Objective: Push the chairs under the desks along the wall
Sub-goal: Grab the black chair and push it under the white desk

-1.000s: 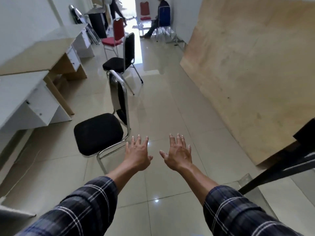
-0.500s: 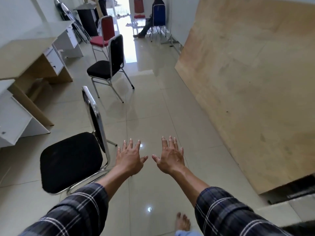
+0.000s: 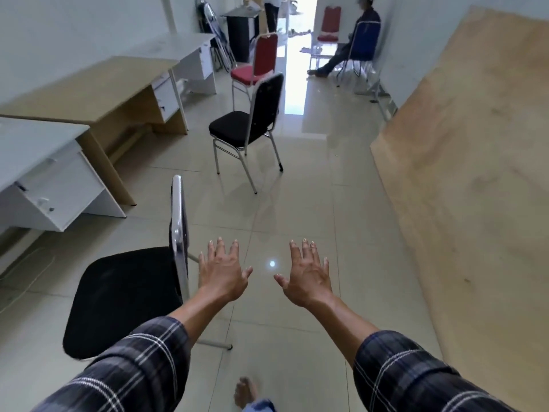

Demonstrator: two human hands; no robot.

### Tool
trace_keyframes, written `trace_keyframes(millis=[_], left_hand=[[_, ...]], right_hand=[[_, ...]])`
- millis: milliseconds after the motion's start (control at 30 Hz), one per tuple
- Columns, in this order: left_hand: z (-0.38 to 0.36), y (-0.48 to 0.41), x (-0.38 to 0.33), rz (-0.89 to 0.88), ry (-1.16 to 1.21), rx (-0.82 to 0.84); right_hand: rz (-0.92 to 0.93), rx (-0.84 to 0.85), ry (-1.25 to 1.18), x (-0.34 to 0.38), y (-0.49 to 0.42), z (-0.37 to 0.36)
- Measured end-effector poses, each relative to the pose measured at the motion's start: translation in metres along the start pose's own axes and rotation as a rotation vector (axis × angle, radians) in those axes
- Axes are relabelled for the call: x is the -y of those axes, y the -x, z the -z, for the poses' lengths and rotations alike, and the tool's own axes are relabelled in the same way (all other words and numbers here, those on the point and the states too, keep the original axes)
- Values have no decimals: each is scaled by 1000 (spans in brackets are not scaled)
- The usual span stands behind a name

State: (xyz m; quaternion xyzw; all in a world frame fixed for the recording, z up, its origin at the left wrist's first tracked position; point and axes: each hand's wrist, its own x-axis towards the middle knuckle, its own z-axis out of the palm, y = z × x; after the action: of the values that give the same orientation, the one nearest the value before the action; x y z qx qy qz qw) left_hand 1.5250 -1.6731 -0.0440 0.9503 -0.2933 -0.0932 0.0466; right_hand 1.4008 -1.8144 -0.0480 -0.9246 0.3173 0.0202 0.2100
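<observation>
A black padded chair [image 3: 118, 295] with a chrome frame stands at my lower left, its seat facing the white desk [image 3: 35, 150] on the left wall. My left hand [image 3: 222, 270] hovers just right of its backrest, fingers spread, touching nothing. My right hand [image 3: 307, 273] is held out beside it, also spread and empty. Farther on stands a second black chair [image 3: 246, 126] in front of the wooden desk [image 3: 98, 90]. A red chair [image 3: 257, 63] stands beyond it, near another white desk [image 3: 178, 44].
A large plywood sheet [image 3: 475, 150] leans along the right wall. A person sits on a blue chair [image 3: 364, 37] at the far end, beside a red chair [image 3: 329, 23]. Folded chairs [image 3: 212, 28] lean in the far left corner. My bare foot [image 3: 245, 394] shows at the bottom.
I have stepped forward and the view has turned left, bringing the desks into sight. My hands have moved apart and now sit level with the near chair's backrest.
</observation>
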Motion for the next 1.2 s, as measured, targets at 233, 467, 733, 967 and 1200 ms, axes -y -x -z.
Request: trace_keyframes(millis=[233, 467, 733, 967, 1200], left_hand=[[20, -118, 29, 58, -3, -83], [42, -177, 78, 271, -57, -114], [33, -199, 122, 611, 141, -39], [31, -207, 88, 904, 195, -221], [28, -208, 69, 1168, 112, -217]], right_hand=[[68, 36, 36, 43, -133, 4], [267, 141, 85, 111, -225, -11], [679, 293, 127, 198, -309, -44], [1225, 309, 331, 243, -362, -61], [1522, 258, 480, 253, -391, -64]])
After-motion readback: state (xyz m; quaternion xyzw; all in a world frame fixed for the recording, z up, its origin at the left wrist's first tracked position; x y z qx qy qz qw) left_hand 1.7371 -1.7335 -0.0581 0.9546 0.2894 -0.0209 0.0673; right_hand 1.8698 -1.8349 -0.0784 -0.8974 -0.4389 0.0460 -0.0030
